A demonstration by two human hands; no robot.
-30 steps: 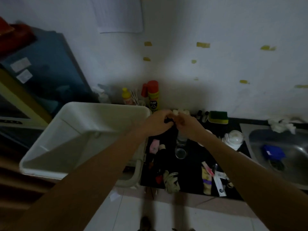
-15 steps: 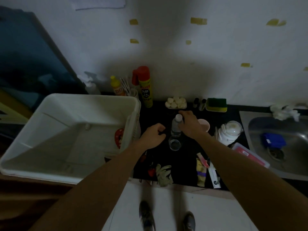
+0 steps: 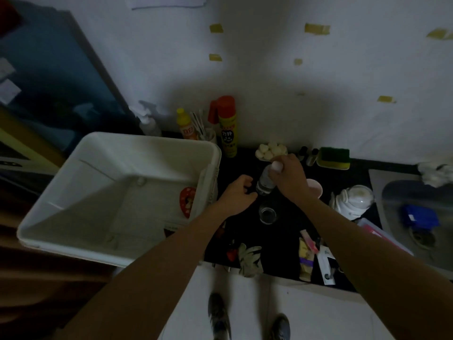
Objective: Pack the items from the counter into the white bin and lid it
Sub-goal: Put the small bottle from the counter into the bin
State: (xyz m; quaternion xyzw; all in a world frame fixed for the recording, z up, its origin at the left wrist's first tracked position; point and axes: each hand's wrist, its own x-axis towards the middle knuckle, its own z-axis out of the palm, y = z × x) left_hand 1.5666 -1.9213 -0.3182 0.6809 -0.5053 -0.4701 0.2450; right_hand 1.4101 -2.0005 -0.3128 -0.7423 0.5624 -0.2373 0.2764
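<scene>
gripping the bottle [image 3: 266,179] by its capped top, the right hand [image 3: 289,176] has it just above the black counter [image 3: 289,241], tilted so its long axis leans cap-back toward the wall and base toward the person. the left hand [image 3: 236,195] sits just left of the bottle's base, fingers curled in a loose fist; whether it touches the bottle or holds anything i cannot tell.

the relation that matters: the bin [image 3: 117,192] lies to the left of the bottle, its near wall just beside the left hand, so the left hand is the nearer one to the bin while the right one has the grip. my guess is the bottle goes leftward over the rim, either carried by the right hand across the left, or passed over.

against half a second ago, the bottle stood upright on the counter behind the glass [image 3: 268,214] with the right hand only at its cap; now it is tipped and looks lifted. the left hand has barely shifted. the bin holds one red item [image 3: 187,201] against its right wall, much else still lies on the counter.
</scene>
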